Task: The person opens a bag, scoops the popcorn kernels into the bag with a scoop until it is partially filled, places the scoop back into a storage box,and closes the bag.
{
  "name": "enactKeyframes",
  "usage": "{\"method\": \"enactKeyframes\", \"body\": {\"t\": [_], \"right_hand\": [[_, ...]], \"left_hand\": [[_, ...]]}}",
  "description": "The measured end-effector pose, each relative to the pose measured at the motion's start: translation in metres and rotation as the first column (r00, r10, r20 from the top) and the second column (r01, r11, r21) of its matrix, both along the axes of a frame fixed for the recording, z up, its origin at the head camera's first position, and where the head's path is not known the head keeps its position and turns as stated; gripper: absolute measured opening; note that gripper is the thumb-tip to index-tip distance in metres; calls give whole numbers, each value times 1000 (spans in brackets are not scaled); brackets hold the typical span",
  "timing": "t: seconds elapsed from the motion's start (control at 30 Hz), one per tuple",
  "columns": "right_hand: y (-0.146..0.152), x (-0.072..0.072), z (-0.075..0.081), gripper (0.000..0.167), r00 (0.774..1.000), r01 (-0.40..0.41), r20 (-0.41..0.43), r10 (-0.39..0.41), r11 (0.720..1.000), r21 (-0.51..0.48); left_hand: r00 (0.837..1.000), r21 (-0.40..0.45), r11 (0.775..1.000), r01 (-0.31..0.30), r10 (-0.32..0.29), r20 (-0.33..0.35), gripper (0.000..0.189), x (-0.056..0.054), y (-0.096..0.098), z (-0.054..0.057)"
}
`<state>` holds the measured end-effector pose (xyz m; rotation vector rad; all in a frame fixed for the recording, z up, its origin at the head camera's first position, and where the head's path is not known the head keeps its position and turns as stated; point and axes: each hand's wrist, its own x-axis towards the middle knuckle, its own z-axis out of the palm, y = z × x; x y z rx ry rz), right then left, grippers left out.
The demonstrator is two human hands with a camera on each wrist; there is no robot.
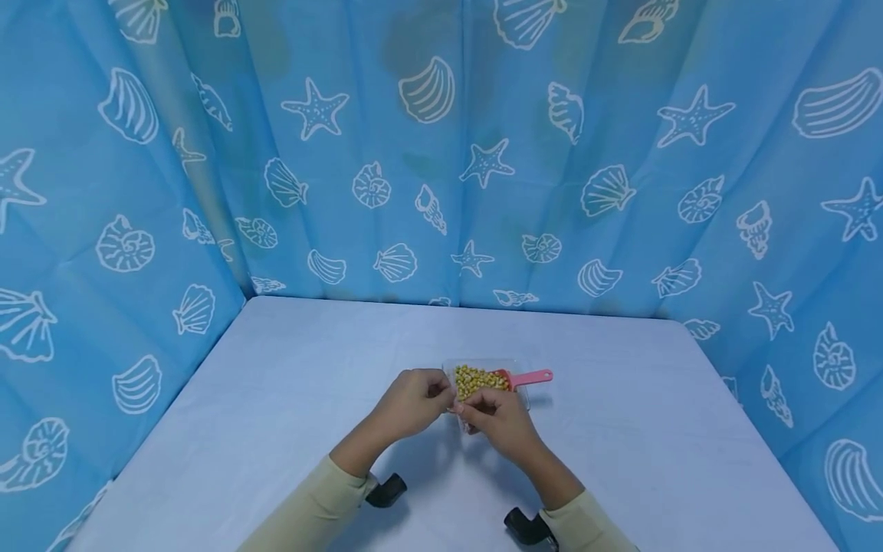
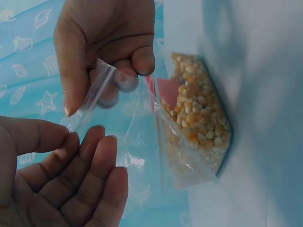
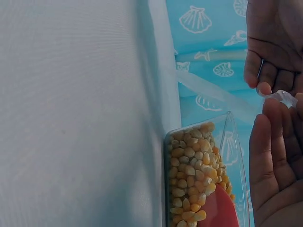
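Observation:
A clear plastic bag (image 2: 142,137) that looks like a zip bag hangs between my two hands. Thumb and fingertips of my left hand (image 1: 416,400) pinch its top edge in the left wrist view. Close by, my right hand (image 1: 498,420) pinches the same edge from the other side, and the fingertips of both hands nearly meet. Just beyond them stands a clear box (image 3: 228,142) of dried corn kernels (image 1: 477,379). A pink-red scoop (image 1: 531,377) lies in the kernels, its handle pointing right over the rim. The bag partly covers the box in the left wrist view.
A white-covered table (image 1: 290,368) lies under the hands and box. Blue curtains (image 1: 428,184) with white shells and starfish stand behind it and at both sides. Black devices (image 1: 386,491) are strapped at both wrists.

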<state>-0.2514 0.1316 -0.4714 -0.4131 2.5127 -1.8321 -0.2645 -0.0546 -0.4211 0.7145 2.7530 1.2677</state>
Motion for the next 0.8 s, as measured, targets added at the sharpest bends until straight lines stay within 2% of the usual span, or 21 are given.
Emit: {"method": "enactKeyframes", "body": {"t": [0.23, 0.33, 0.43, 0.53, 0.63, 0.7, 0.8], "right_hand": [[0, 1, 3, 10, 998, -21, 54, 23, 999, -38], [-2, 1, 4, 5, 998, -42, 40, 44, 998, -37], [-3, 1, 3, 9, 999, -54, 4, 54, 998, -10], [-4, 1, 2, 11, 999, -19, -35, 20, 999, 32], [-9, 4, 1, 12, 997, 41, -62, -38, 998, 45], [-12, 6, 1, 13, 994, 84, -80, -81, 996, 43], [-18, 8, 1, 14, 982, 139, -137, -133, 990, 38]], "left_hand": [[998, -21, 999, -26, 24, -64, 9, 1, 1, -2], [999, -36, 999, -36, 34, -35, 3, 2, 1, -7], [999, -63, 997, -35, 37, 21, 13, 6, 4, -10], [997, -73, 996, -42, 46, 60, 21, 9, 5, -10], [995, -94, 994, -59, 66, 69, 22, 13, 4, -10], [996, -106, 992, -70, 76, 51, 21, 14, 4, -11], [996, -121, 989, -88, 87, -13, 17, 16, 5, -13]]}}
